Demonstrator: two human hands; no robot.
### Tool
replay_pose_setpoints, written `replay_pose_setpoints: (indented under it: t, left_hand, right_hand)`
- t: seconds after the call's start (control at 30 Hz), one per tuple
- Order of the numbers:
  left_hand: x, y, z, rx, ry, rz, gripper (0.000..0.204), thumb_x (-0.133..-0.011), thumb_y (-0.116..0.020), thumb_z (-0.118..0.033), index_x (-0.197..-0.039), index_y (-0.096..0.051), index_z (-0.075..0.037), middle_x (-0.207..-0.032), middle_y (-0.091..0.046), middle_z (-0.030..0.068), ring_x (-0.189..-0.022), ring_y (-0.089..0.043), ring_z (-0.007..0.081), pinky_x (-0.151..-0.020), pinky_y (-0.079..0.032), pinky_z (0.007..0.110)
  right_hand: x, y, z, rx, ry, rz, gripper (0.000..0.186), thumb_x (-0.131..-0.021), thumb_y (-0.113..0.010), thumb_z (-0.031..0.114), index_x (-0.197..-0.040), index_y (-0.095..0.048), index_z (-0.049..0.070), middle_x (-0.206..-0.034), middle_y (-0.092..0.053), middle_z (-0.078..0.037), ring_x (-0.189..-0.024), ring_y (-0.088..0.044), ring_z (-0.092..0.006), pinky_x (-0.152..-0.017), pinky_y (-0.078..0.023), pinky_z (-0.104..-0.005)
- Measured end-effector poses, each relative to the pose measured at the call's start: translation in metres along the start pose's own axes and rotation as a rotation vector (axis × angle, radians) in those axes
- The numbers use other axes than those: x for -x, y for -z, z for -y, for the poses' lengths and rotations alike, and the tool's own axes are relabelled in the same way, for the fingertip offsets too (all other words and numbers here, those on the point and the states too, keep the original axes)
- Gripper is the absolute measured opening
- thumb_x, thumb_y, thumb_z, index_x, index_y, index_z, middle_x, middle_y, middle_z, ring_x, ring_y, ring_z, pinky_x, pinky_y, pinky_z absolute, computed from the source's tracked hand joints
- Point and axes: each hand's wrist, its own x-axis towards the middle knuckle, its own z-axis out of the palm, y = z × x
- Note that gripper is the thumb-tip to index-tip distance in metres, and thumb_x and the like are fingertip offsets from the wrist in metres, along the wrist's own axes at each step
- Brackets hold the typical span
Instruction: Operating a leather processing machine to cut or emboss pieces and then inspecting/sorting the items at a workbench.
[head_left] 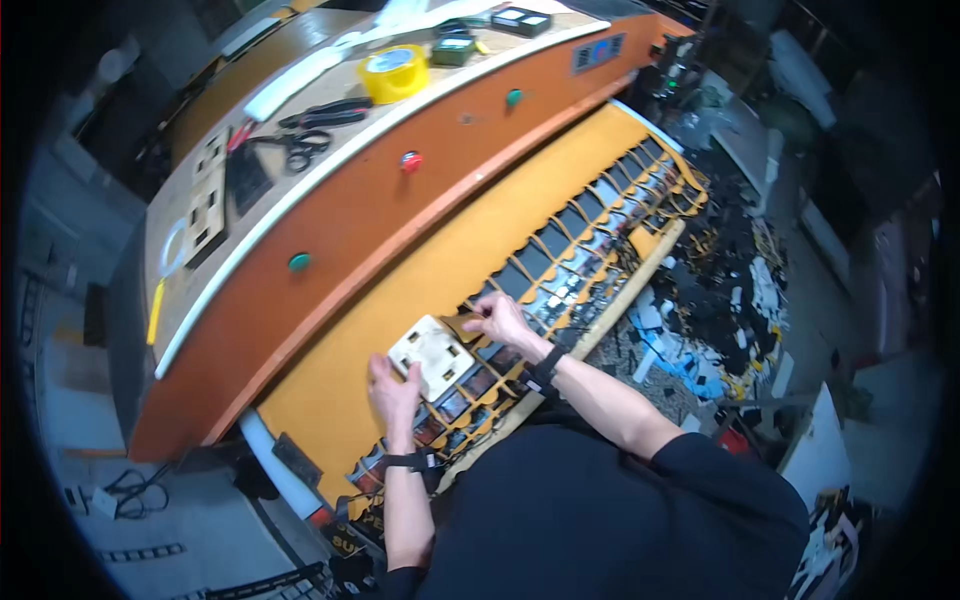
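Cream block (432, 357) with the slots in it is over the near edge of the yellow bench (430, 280), left of the middle, overlapping the row of pockets (535, 260). Left hand (394, 393) is spread around its left side, thumb apart from the fingers. Right hand (500, 325) is bunched up by the opposite side, fingertips together; it's too blurry for me to swear what's pinched there, if anything. Progress-wise I'd call it mid-job: dark or glossy pieces are already in lots of pockets toward the bench's far right corner, and the block's not put away yet. Can't tell how many pockets are left. Wooden bar (620, 295) runs along the near edge.
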Motion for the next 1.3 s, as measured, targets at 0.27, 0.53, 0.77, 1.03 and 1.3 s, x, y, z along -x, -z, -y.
replay_pose_setpoints:
  t: [0.27, 0.53, 0.77, 1.03, 1.3]
  left_hand:
    - [-0.002, -0.015, 0.027, 0.126, -0.037, -0.054, 0.092, -0.092, -0.086, -0.030, -0.162, -0.038, 0.006, -0.157, -0.059, 0.0295, -0.154, -0.050, 0.0394, -0.128, -0.033, 0.045]
    - [0.001, -0.012, 0.014, 0.172, -0.034, 0.015, 0.098, -0.093, -0.085, -0.028, -0.165, -0.030, 0.009, -0.170, -0.042, 0.0319, -0.159, -0.045, 0.0362, -0.132, -0.027, 0.045]
    - [0.020, 0.012, -0.001, 0.332, 0.004, 0.000, 0.105, -0.090, -0.089, -0.028, -0.167, -0.027, 0.008, -0.169, -0.043, 0.0313, -0.159, -0.041, 0.0400, -0.133, -0.029, 0.047]
    - [0.056, 0.006, -0.014, -0.147, -0.120, 0.211, 0.135, -0.068, -0.103, -0.040, -0.165, -0.025, 0.012, -0.169, -0.035, 0.0364, -0.162, -0.031, 0.0447, -0.136, -0.019, 0.054]
    - [0.056, -0.002, -0.007, -0.018, -0.122, 0.164, 0.114, -0.076, -0.096, -0.021, -0.165, -0.032, 0.008, -0.167, -0.041, 0.0324, -0.162, -0.034, 0.0438, -0.135, -0.021, 0.058]
  right_hand:
    - [-0.029, 0.247, -0.037, 0.008, 0.057, -0.272, 0.023, -0.084, -0.091, 0.015, -0.099, -0.080, 0.002, -0.083, -0.078, -0.007, -0.073, -0.071, -0.0145, -0.072, -0.056, -0.0319]
    - [-0.079, 0.388, -0.112, 0.982, -0.021, 0.196, 0.061, -0.063, -0.097, 0.014, -0.122, -0.081, 0.012, -0.115, -0.079, -0.015, -0.110, -0.076, -0.0330, -0.097, -0.060, -0.0425]
    - [-0.058, 0.287, -0.047, 0.401, 0.342, -0.325, 0.038, -0.088, -0.082, 0.006, -0.124, -0.073, 0.006, -0.117, -0.075, -0.014, -0.110, -0.074, -0.0336, -0.094, -0.060, -0.0427]
    - [0.047, 0.063, 0.023, 0.342, 0.623, 0.329, 0.095, -0.077, -0.096, 0.040, -0.157, -0.055, 0.006, -0.162, -0.058, -0.011, -0.158, -0.044, -0.0312, -0.135, -0.023, -0.0550]
    - [0.053, 0.007, 0.021, 0.239, 0.587, 0.366, 0.096, -0.073, -0.097, 0.021, -0.156, -0.055, 0.000, -0.147, -0.068, -0.020, -0.155, -0.047, -0.0360, -0.137, -0.020, -0.0543]
